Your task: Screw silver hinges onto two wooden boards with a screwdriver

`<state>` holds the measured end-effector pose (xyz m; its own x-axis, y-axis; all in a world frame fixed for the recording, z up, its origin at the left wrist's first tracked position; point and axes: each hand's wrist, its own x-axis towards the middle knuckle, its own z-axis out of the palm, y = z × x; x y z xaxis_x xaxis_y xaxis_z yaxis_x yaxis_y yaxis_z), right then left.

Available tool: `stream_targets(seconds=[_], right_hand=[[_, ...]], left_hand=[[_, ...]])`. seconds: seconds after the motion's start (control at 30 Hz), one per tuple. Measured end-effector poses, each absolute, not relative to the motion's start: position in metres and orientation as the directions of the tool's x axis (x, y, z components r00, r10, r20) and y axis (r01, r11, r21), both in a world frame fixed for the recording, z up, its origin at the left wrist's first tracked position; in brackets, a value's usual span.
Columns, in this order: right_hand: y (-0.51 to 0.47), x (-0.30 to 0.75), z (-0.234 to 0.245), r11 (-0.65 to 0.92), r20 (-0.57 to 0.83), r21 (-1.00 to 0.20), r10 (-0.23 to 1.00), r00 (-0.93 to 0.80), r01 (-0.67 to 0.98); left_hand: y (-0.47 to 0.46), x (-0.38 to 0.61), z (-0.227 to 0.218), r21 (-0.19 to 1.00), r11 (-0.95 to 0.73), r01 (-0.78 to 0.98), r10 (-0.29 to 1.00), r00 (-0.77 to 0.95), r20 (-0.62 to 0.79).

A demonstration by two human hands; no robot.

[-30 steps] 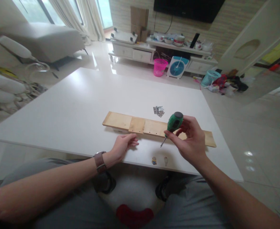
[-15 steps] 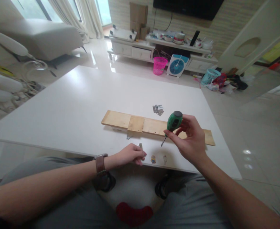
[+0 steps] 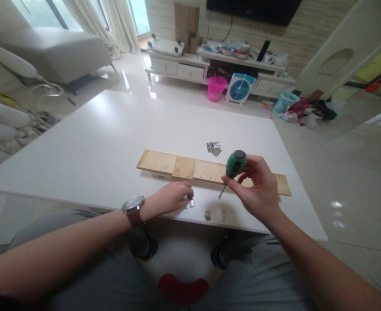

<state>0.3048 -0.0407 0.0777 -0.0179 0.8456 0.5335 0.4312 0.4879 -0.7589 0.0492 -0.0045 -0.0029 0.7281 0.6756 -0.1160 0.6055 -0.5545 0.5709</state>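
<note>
My right hand [image 3: 258,185] grips a green-handled screwdriver [image 3: 235,164] between thumb and fingers, its shaft tilted down above the near side of a long wooden board [image 3: 158,162]. The board has a raised wooden block [image 3: 184,167] across it and several small holes along its near edge. My left hand [image 3: 179,194], a watch on its wrist, is closed in a pinch just in front of the block. A small metal plate [image 3: 192,202] shows at its fingertips; whether they hold it or something hidden I cannot tell.
Several metal hinges and screws [image 3: 214,148] lie beyond the board. A small cartoon-figure piece [image 3: 207,215] and a small pale item [image 3: 223,215] lie near the front edge of the white table [image 3: 112,134]. A pink basket [image 3: 216,88] and a fan [image 3: 240,88] stand on the floor beyond.
My left hand has moved away from the table's front edge toward the board, covering the spot where a thin dark item showed. My right hand keeps the screwdriver in nearly the same place.
</note>
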Motion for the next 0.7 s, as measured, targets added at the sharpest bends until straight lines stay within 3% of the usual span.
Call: stream_targets(seconds=[0.37,0.57,0.7], right_hand=[[-0.043,0.308,0.079,0.482,0.529,-0.759,0.848,-0.015,0.438],[-0.045,0.307,0.080,0.474,0.522,-0.759,0.852,-0.018,0.446],[-0.045,0.308,0.080,0.476,0.522,-0.758,0.853,-0.023,0.445]], left_hand=[[-0.001,0.047,0.009,0.495,-0.727,0.476,0.452,0.874,-0.176],[0.014,0.036,0.007,0.503,-0.693,0.516,0.510,0.844,-0.164],[0.025,0.027,0.006,0.443,-0.670,0.596,0.578,0.793,-0.193]])
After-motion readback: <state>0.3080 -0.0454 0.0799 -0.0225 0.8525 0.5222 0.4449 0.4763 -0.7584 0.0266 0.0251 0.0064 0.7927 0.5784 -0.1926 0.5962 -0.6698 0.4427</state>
